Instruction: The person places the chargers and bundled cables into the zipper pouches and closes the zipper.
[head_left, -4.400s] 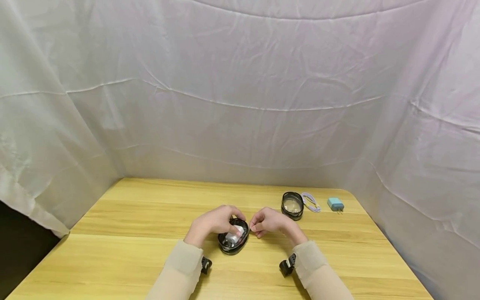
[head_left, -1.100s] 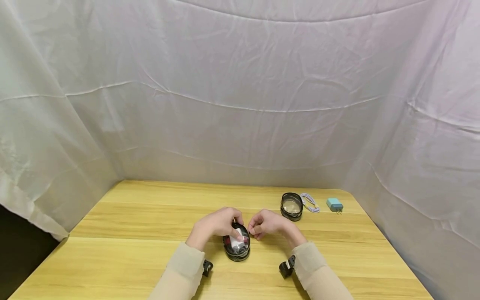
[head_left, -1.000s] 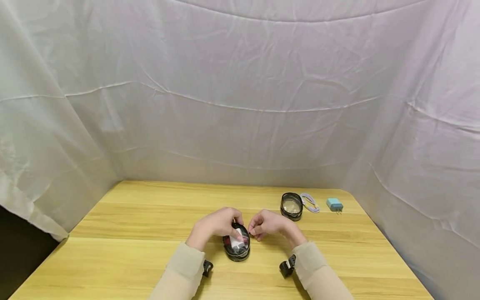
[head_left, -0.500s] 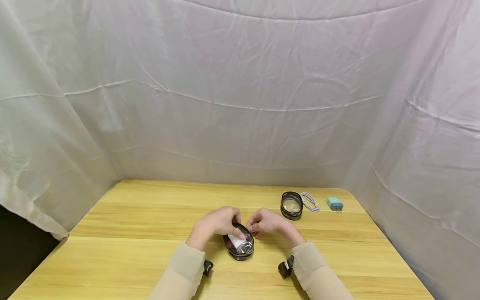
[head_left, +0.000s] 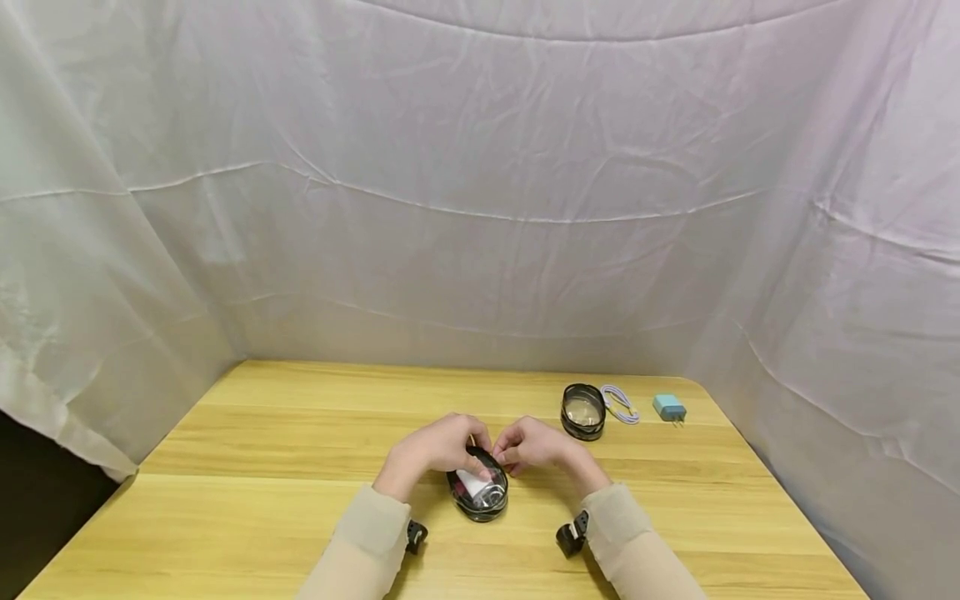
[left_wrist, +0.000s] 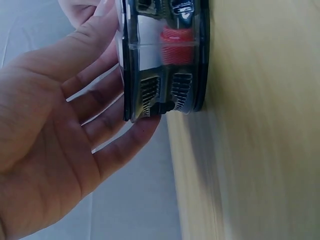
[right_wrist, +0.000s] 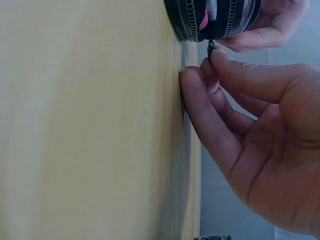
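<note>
A small oval zip pouch [head_left: 486, 502], clear with black trim, is held by my left hand [head_left: 442, 443]. The thumb lies on the clear top and the other fingers reach round the far side. Through its wall show something white and a red mesh-like piece [left_wrist: 177, 46]. My right hand [head_left: 536, 443] is at the pouch's right end. In the right wrist view its thumb and index finger pinch the black zipper pull [right_wrist: 210, 49], and the two rows of zipper teeth [right_wrist: 192, 20] stand apart, with white and red contents between them.
Behind and right on the wooden table [head_left: 300, 525] stands another round clear pouch with black trim [head_left: 583, 423]. Beside it lie a coiled lilac cable [head_left: 619, 403] and a light-blue plug charger [head_left: 670, 407]. Pale cloth [head_left: 480, 250] hangs behind the table and along its sides.
The pouch has turned in my left hand, its near end swinging right. My right hand has moved slightly left and away from me, staying at the pouch's end. The other things have stayed put.
</note>
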